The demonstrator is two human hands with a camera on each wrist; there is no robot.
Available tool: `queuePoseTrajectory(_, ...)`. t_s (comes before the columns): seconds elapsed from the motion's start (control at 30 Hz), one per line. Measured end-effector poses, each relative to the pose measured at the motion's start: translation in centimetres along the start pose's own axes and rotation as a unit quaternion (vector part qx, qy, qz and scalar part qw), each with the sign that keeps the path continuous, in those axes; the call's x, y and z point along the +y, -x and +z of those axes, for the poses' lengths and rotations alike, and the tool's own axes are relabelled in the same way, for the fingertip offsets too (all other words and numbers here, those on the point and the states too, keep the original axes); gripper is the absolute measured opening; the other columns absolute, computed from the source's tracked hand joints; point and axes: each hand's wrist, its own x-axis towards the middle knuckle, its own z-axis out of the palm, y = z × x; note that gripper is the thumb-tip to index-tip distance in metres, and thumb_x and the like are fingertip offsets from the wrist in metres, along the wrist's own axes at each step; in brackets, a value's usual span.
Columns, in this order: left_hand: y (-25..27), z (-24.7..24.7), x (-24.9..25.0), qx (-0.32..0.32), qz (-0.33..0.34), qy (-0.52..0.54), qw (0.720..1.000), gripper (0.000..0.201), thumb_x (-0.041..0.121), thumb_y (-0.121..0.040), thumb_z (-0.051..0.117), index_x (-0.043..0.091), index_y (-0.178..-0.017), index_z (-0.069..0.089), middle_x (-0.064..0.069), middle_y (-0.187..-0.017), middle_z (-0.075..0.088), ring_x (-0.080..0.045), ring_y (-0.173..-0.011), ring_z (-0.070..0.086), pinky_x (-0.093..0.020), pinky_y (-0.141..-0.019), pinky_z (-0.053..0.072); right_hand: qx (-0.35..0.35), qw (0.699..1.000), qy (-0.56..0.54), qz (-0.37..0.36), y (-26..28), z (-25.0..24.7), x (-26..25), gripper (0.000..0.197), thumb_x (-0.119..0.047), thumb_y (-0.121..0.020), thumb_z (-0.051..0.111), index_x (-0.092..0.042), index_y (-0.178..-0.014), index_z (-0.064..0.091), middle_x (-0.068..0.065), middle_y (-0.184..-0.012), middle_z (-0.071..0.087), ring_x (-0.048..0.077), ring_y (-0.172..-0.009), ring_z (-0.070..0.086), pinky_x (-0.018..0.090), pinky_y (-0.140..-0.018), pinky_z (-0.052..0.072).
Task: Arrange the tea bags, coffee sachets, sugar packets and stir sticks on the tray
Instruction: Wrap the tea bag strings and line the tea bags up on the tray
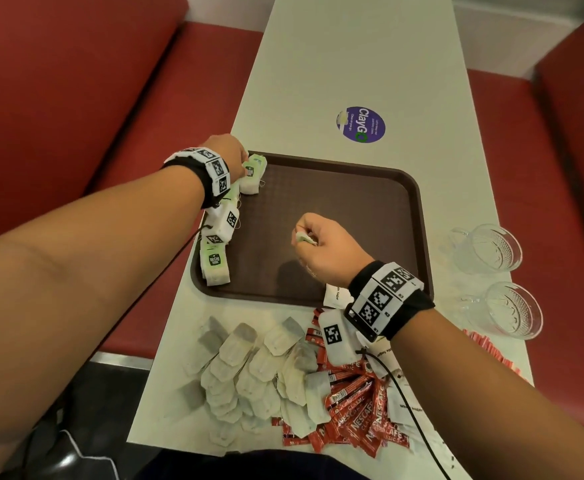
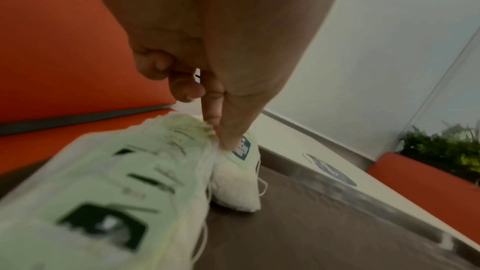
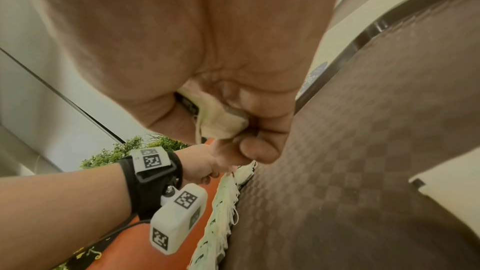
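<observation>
Left hand (image 1: 229, 156) at the brown tray's (image 1: 418, 216) upper-left corner, pinching the top of the last tea bag (image 1: 254, 171) in a row along its left edge; right hand (image 1: 321, 245) mid-frame over the tray, fist closed around another tea bag (image 3: 221, 122); loose tea bags (image 1: 249, 368) and Nescafe sachets (image 1: 360, 410) heaped on the surface (image 1: 353, 64) below.

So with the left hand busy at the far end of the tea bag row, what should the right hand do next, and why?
Probably carry the tea bag that the right hand grips over to the row of tea bags along the left edge of the tray and set it there. The left hand is pinching the farthest bag, and the right hangs over bare tray.
</observation>
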Motion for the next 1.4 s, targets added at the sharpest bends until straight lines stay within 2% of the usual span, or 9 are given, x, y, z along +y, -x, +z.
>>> queuePoseTrajectory(0.1, -0.5, 0.6, 0.0, -0.008, -0.002, -0.037, 0.999, 0.029, 0.026, -0.087, 0.071, 0.021, -0.116, 0.072, -0.005, -0.112, 0.070, -0.029, -0.099, 0.065, -0.035, -0.079, 0.054, 0.003, 1.000, -0.005, 0.000, 0.2, -0.2, 0.0, 0.013, -0.012, -0.094, 0.054, -0.001, -0.090, 0.050, 0.016, -0.080, 0.062, 0.037, -0.074, 0.064, 0.047, -0.066, 0.054)
queuePoseTrajectory(0.23, -0.4, 0.9, 0.8, 0.043, -0.008, -0.057, 0.997, 0.026, 0.025, -0.087, 0.067, 0.020, -0.112, 0.067, -0.007, -0.110, 0.067, -0.031, -0.099, 0.063, -0.037, -0.079, 0.053, 0.008, 1.000, -0.012, 0.000, 0.4, -0.4, 0.2, 0.013, -0.013, -0.094, 0.055, 0.000, -0.091, 0.051, 0.022, -0.082, 0.067, 0.021, -0.065, 0.061, 0.047, -0.067, 0.055)
queuePoseTrajectory(0.33, -0.2, 1.3, 1.6, 0.008, -0.011, -0.074, 0.997, 0.028, 0.044, -0.084, 0.068, 0.020, -0.098, 0.067, -0.003, -0.098, 0.068, -0.029, -0.091, 0.064, -0.040, -0.082, 0.055, 0.004, 1.000, -0.018, 0.004, 0.5, -0.5, 0.3, 0.013, -0.012, -0.094, 0.055, -0.001, -0.091, 0.051, 0.018, -0.078, 0.066, 0.014, -0.064, 0.061, 0.044, -0.066, 0.054)
queuePoseTrajectory(0.43, -0.3, 1.7, 2.0, -0.022, -0.017, -0.105, 0.994, 0.037, 0.056, -0.079, 0.069, 0.021, -0.090, 0.067, -0.001, -0.091, 0.069, -0.029, -0.086, 0.064, -0.039, -0.080, 0.052, 0.002, 0.999, -0.036, 0.015, 0.6, -0.6, 0.4, 0.014, -0.013, -0.095, 0.056, 0.000, -0.091, 0.050, 0.013, -0.082, 0.066, 0.014, -0.067, 0.067, 0.039, -0.067, 0.055)
queuePoseTrajectory(0.6, -0.5, 1.6, 3.9, 0.011, -0.021, -0.096, 0.995, 0.031, 0.047, -0.086, 0.064, 0.017, -0.080, 0.056, -0.002, -0.076, 0.056, -0.030, -0.078, 0.054, -0.039, -0.077, 0.040, 0.005, 0.999, -0.048, 0.016, 0.7, -0.8, 0.7, 0.009, -0.010, -0.092, 0.057, -0.003, -0.089, 0.053, 0.013, -0.097, 0.069, 0.022, -0.075, 0.072, 0.047, -0.074, 0.058)
queuePoseTrajectory(0.83, -1.5, 2.9, 4.0, 0.061, -0.061, -0.056, 0.995, 0.027, 0.031, -0.085, 0.062, 0.013, -0.104, 0.056, -0.013, -0.112, 0.064, -0.037, -0.111, 0.055, -0.044, -0.087, 0.040, 0.010, 0.999, -0.044, 0.013, 1.2, -1.6, 1.4, 0.013, -0.008, -0.091, 0.058, -0.014, -0.081, 0.053, 0.005, -0.100, 0.069, 0.019, -0.074, 0.073, 0.042, -0.071, 0.058)
queuePoseTrajectory(0.97, -1.4, 2.4, 3.6, 0.080, -0.055, -0.036, 0.995, 0.038, 0.041, -0.088, 0.059, 0.012, -0.111, 0.055, -0.014, -0.115, 0.064, -0.038, -0.111, 0.055, -0.045, -0.088, 0.042, 0.022, 0.998, -0.054, 0.020, 1.1, -1.7, 1.8, 0.009, -0.012, -0.093, 0.059, -0.007, -0.087, 0.053, 0.011, -0.096, 0.071, 0.018, -0.071, 0.073, 0.044, -0.070, 0.059)
queuePoseTrajectory(1.13, 2.2, -0.1, 4.4, 0.096, 0.089, 0.105, 0.986, 0.029, 0.049, -0.093, 0.056, 0.022, -0.100, 0.064, 0.000, -0.101, 0.066, -0.024, -0.094, 0.061, -0.034, -0.078, 0.046, 0.034, 0.998, -0.048, 0.033, 0.5, -1.3, 1.3, 0.011, -0.019, -0.096, 0.062, -0.008, -0.095, 0.057, 0.010, -0.080, 0.073, 0.007, -0.060, 0.068, 0.026, -0.060, 0.055)
queuePoseTrajectory(1.4, 11.2, -2.2, 5.6, -0.078, 0.356, 0.143, 0.920, 0.026, 0.052, -0.080, 0.074, 0.030, -0.094, 0.070, 0.017, -0.078, 0.062, -0.003, -0.073, 0.053, -0.019, -0.067, 0.040, 0.048, 0.996, -0.069, 0.010, -0.7, -0.9, 0.2, 0.004, -0.013, -0.095, 0.063, -0.013, -0.099, 0.061, -0.001, -0.080, 0.068, 0.002, -0.059, 0.067, 0.020, -0.055, 0.051)
